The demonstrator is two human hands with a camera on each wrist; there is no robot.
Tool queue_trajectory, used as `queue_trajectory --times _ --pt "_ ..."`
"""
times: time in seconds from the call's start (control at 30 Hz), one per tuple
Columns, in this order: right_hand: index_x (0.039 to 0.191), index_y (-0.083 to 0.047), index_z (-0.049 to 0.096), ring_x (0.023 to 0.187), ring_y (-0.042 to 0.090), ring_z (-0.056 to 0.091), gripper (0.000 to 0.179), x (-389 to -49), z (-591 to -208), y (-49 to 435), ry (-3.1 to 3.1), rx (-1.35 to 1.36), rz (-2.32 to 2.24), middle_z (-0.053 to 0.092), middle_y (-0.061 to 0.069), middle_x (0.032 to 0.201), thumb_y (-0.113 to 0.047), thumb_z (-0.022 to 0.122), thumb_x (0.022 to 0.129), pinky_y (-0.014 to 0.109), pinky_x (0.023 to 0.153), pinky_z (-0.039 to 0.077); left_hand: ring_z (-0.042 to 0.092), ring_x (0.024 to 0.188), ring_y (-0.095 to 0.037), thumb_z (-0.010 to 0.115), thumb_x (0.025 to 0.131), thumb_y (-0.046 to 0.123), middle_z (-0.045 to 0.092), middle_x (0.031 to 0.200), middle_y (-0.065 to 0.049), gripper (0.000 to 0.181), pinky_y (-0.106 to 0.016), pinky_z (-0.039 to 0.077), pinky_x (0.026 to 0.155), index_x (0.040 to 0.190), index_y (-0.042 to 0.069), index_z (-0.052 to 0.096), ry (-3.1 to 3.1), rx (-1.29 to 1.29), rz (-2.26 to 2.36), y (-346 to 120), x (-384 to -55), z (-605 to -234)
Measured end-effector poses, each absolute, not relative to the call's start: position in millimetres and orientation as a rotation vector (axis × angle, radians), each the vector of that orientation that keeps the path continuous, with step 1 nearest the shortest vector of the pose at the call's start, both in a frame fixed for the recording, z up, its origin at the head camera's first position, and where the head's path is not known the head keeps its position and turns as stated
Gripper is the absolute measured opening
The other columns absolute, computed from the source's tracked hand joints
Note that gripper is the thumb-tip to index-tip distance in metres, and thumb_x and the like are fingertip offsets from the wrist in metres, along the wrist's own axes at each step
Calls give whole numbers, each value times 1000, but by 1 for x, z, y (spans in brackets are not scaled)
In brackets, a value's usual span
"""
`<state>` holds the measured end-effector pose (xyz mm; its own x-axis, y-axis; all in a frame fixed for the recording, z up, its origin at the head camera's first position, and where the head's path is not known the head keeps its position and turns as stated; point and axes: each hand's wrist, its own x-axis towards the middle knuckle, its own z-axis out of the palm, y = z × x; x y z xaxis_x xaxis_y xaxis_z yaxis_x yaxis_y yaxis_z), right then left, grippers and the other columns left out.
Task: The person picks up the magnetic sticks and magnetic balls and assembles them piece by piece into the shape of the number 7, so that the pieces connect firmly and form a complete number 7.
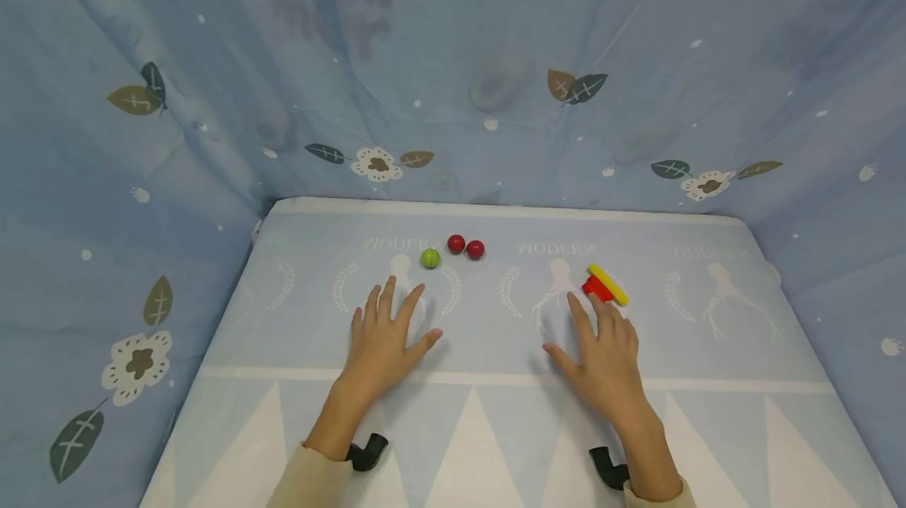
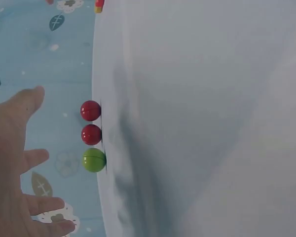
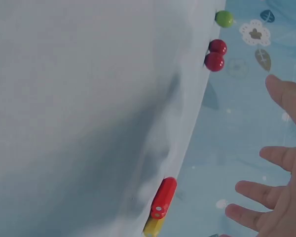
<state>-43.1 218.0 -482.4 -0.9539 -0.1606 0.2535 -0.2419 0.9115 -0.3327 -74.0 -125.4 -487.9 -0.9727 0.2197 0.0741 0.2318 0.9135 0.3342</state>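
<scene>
My left hand [image 1: 382, 347] hovers over the table's left-middle with fingers spread and nothing in it. Just beyond its fingertips lies a small green ball [image 1: 429, 258], with two dark red balls [image 1: 465, 247] side by side to the right of it. On the right, my right hand [image 1: 603, 362] is also spread and holds nothing. Close past its fingertips lies a small toy piece with a yellow bar [image 1: 609, 285] and a red part [image 1: 596, 288]. In the right wrist view the red part [image 3: 164, 197] shows white dots near one end.
A pale blue and white patterned cloth [image 1: 481, 335] covers the table. Blue printed curtains [image 1: 453, 83] hang at the back and both sides. A black angled piece [image 1: 368, 453] sits by the left wrist, another [image 1: 609, 469] by the right.
</scene>
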Motion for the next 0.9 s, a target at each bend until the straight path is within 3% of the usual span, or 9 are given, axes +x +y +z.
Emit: queue_trajectory --times 0.37,0.57,0.77,0.9 --pt "148 -5 43 121 53 37 75 -55 -483 236 -2755 89 802 40 31 135 -24 80 86 68 88 31 27 142 -42 59 95 56 23 158 -20 75 -67 37 99 157 26 31 -3006 -311 -736 -125 -115 -479" --pt "142 2 49 110 46 45 60 -68 -487 245 -2639 -73 1076 46 32 122 -11 76 89 57 86 40 31 140 -40 60 98 46 29 156 -18 67 -62 39 101 156 22 34 -2983 -286 -849 -123 -139 -482" --pt "143 -5 52 109 42 56 50 -80 -491 254 -2629 -365 1374 48 28 125 -21 66 98 49 87 48 38 136 -38 65 97 37 37 150 -19 64 -59 37 104 153 19 40 -2967 -203 -1066 -119 -161 -491" --pt "144 -8 52 115 43 58 49 -86 -493 258 -2636 -486 1455 47 27 128 -26 64 100 33 81 49 48 127 -37 67 97 33 43 142 -22 60 -55 41 102 150 16 44 -2921 -163 -1223 -118 -173 -497"
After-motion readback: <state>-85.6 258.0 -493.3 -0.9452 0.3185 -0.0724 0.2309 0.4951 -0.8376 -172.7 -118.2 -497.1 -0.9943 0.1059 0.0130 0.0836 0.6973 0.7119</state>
